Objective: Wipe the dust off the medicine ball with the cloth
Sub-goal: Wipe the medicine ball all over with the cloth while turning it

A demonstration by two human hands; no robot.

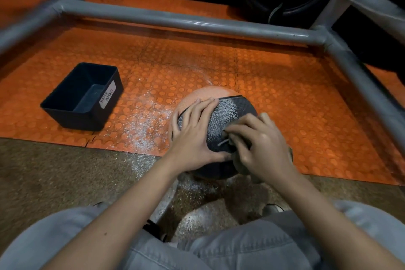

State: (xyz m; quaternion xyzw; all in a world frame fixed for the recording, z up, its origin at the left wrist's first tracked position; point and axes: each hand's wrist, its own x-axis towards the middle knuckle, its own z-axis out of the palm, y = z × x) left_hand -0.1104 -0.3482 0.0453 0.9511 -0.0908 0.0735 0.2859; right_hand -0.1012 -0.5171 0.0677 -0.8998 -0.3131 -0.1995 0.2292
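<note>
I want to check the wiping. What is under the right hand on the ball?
A grey cloth shows under the right hand, pressed on the medicine ball. The hand covers most of the cloth and the ball surface beneath it.

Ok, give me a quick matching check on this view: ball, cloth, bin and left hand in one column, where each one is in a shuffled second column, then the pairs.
1. medicine ball
2. cloth
3. waste basket
4. left hand

A. on the orange mat, left of the ball
B. bunched under the right hand
C. flat on the ball's left side
D. at the mat's near edge, under both hands

Pairs: 1-D, 2-B, 3-A, 4-C.
</note>
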